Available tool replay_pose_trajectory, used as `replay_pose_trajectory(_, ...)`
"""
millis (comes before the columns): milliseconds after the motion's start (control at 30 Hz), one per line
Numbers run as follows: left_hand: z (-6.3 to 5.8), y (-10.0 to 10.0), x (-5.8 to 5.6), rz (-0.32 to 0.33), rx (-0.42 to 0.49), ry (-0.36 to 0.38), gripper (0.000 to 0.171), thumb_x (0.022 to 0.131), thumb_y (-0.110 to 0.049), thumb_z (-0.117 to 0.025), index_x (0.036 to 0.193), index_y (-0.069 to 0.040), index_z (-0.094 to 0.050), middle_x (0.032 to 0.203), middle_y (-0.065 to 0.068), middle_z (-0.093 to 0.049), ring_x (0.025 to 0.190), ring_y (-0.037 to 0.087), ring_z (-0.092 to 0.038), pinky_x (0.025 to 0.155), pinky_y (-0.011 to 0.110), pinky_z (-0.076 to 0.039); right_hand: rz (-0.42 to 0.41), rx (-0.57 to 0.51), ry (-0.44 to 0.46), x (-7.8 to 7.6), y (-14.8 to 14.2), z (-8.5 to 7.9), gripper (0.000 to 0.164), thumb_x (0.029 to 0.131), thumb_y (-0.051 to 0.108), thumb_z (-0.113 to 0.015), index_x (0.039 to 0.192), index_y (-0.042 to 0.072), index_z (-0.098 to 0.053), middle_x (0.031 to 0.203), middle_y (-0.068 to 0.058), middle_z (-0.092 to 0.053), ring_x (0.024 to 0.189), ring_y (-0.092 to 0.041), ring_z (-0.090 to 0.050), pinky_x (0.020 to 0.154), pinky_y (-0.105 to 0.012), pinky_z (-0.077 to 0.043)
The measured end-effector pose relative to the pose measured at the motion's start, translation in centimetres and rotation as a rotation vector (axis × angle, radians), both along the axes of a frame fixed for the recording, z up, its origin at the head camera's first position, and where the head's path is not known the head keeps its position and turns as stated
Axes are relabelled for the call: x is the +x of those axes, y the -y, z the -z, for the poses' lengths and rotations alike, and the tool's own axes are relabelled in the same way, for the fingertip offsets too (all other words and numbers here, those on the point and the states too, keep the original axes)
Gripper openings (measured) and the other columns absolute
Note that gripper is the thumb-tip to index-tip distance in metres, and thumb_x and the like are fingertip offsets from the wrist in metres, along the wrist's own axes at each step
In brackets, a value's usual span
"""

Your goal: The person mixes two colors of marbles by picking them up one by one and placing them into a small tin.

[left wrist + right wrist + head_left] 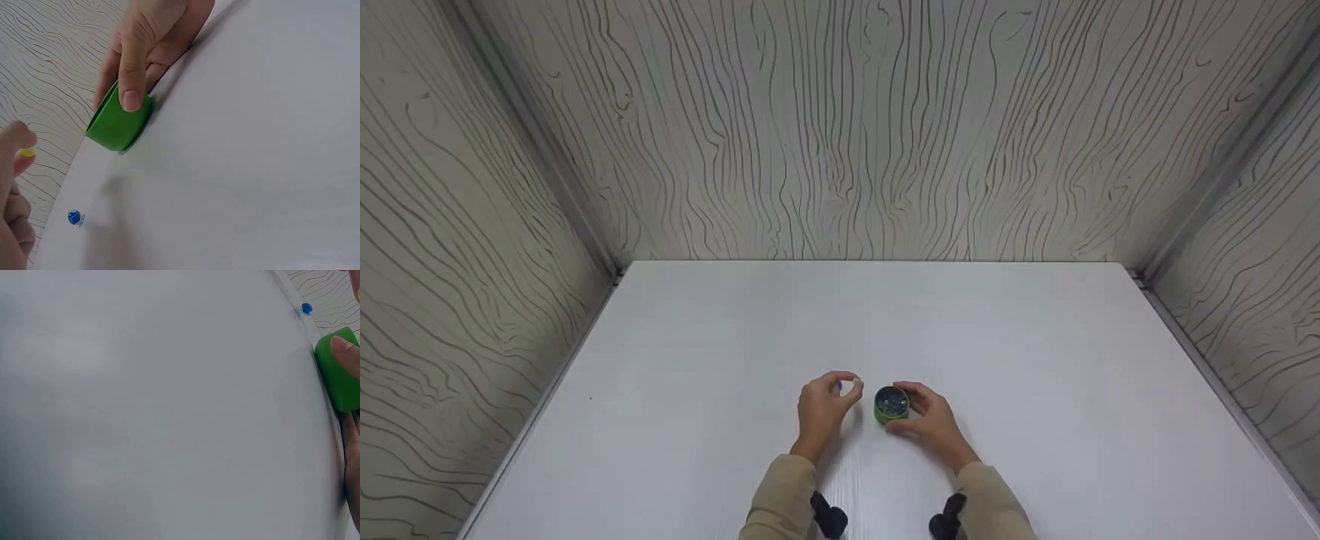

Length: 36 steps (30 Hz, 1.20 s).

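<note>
My left hand (820, 409) pinches a small yellow marble (28, 152) between thumb and index fingertip, raised left of the cup. My right hand (934, 426) grips a round green cup (115, 126) from the right, thumb on the near side and fingers behind. The cup stands tilted toward the left hand, its bottom edge at the table. Its opening shows a dark blue inside with small bright glints. A clear marble with a blue core (75, 217) lies on the table, partly hidden behind the left hand in the head view.
The white tabletop (720, 337) runs back to a wall panel with a wood-grain line pattern (840, 150). Similar panels stand at left and right. Beige sleeves (781, 499) and dark wrist mounts (829, 517) are low over the front of the table.
</note>
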<state>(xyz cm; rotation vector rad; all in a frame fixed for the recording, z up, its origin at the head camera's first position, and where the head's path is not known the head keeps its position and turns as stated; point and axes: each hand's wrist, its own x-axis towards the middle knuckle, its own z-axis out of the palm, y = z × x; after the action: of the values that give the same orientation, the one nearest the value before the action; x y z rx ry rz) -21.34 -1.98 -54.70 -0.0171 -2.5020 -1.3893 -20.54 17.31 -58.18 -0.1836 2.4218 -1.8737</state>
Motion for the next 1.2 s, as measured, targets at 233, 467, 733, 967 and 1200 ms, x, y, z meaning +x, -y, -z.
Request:
replay_pose_trajectory(233, -0.2, -0.4, 0.1, 0.009, 0.007, -0.006, 0.013, 0.076, -0.018, -0.076, 0.087, -0.011, -0.076, 0.054, -0.012, -0.03, 0.048, -0.001, -0.024, 0.049, 0.016, -0.021, 0.02, 0.003, 0.032, 0.2, 0.1, -0.1, 0.067, 0.069, 0.013, -0.084, 0.129, 0.004, -0.055, 0.136, -0.017, -0.057, 0.133, -0.033, -0.05, 0.111, -0.043, -0.038)
replay_pose_trajectory(467, -0.4, -0.5, 0.3, 0.024, -0.003, 0.003, 0.014, 0.078, -0.021, -0.076, 0.089, -0.013, -0.076, 0.055, -0.011, -0.032, 0.05, 0.0, -0.026, 0.05, 0.016, -0.023, 0.008, 0.018, 0.019, 0.1, 0.1, -0.1, 0.067, 0.069, 0.014, -0.084, 0.129, 0.003, -0.055, 0.136, -0.018, -0.057, 0.133, -0.035, -0.05, 0.111, -0.044, -0.038)
replay_pose_trajectory(733, -0.5, -0.8, 0.3, 0.051, -0.011, -0.006, 0.014, 0.078, -0.021, -0.076, 0.089, -0.013, -0.076, 0.055, -0.011, -0.032, 0.049, -0.002, -0.025, 0.05, 0.015, -0.022, 0.0, -0.002, 0.001, 0.1, 0.1, -0.2, 0.066, 0.069, 0.008, -0.083, 0.128, 0.0, -0.055, 0.136, -0.021, -0.056, 0.132, -0.037, -0.05, 0.11, -0.044, -0.039)
replay_pose_trajectory(967, -0.4, -1.0, 0.4, 0.079, -0.028, -0.008, 0.014, 0.077, -0.018, -0.075, 0.09, -0.013, -0.076, 0.055, -0.012, -0.03, 0.049, -0.003, -0.023, 0.05, 0.015, -0.021, -0.004, -0.005, -0.005, 0.1, 0.1, -0.2, 0.066, 0.07, 0.007, -0.082, 0.129, -0.001, -0.054, 0.136, -0.021, -0.056, 0.133, -0.037, -0.049, 0.11, -0.041, -0.039)
replay_pose_trajectory(1200, -0.4, -1.1, 0.6, 0.111, -0.04, -0.026, 0.013, 0.077, -0.018, -0.075, 0.089, -0.012, -0.076, 0.057, -0.013, -0.03, 0.05, -0.003, -0.024, 0.05, 0.015, -0.02, -0.017, 0.005, -0.033, 0.2, -0.1, 0.1, 0.065, 0.071, 0.008, -0.082, 0.129, -0.003, -0.053, 0.134, -0.024, -0.056, 0.132, -0.041, -0.049, 0.109, -0.04, -0.04)
